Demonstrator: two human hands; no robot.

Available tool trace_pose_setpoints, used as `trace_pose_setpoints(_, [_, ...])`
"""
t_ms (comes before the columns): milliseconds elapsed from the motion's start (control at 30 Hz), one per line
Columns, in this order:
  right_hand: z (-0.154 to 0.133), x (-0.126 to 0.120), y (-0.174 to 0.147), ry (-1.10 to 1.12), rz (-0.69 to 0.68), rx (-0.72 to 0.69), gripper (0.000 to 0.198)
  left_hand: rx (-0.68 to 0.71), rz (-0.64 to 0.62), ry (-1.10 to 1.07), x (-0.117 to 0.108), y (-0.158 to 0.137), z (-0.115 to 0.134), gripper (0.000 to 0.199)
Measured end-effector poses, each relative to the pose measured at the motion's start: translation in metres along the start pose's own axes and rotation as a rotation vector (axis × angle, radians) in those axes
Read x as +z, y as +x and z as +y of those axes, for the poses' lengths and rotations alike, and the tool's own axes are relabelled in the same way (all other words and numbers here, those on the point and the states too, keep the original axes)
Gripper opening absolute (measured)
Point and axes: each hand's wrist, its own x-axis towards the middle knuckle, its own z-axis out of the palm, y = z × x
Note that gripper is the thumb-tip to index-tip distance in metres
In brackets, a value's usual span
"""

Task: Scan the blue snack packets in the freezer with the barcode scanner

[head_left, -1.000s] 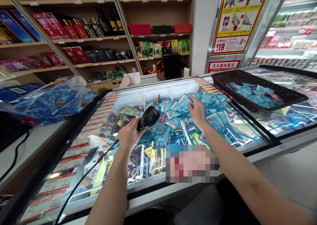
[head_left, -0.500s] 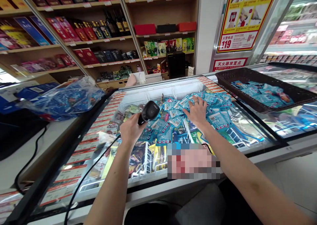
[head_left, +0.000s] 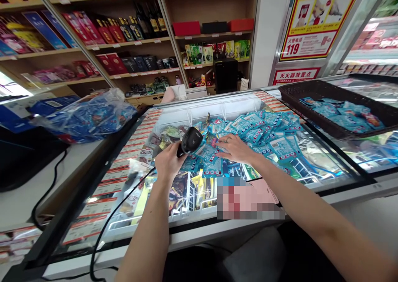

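**Scanner [head_left: 192, 140] held over blue packets [head_left: 282, 147]**

The left hand [head_left: 168, 162] is wrapped round the scanner's handle, its head tipped over the pile, presumably so the reading side faces the packets; that side is hidden. The right hand [head_left: 236, 148] lies palm down at the pile's near side, thumb and fingers apart, with nothing seen pinched between them. Whether it touches a packet or hovers is unclear. The cord [head_left: 124, 203] trails left of the forearm, well apart from the packets. They lie loose and overlapping on the freezer's [head_left: 183, 237] glass top, which likely serves as a handy flat bench. More packets sit in a brown tray [head_left: 290, 93] to the right, its walls probably keeping them together.
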Motion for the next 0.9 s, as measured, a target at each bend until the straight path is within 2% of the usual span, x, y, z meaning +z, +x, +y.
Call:
trace_pose_setpoints(267, [-0.004, 0.008, 0.004, 0.013, -0.084, 0.066, 0.065, 0.027, -0.027, -0.006, 0.002, -0.001, 0.002, 0.04])
trace_pose_setpoints(533, [0.002, 0.01, 0.007, 0.133, -0.099, 0.087, 0.051, 0.013, -0.015, -0.032, 0.0, -0.001, 0.003, 0.04])
trace_pose_setpoints(733, [-0.01, 0.004, 0.004, 0.024, -0.095, 0.08, 0.073, 0.033, 0.017, -0.004, 0.003, -0.001, 0.001, 0.039])
trace_pose_setpoints(900, [-0.007, -0.002, 0.007, 0.071, -0.154, 0.082, 0.061, 0.048, 0.029, -0.016, 0.005, -0.001, 0.0, 0.039])
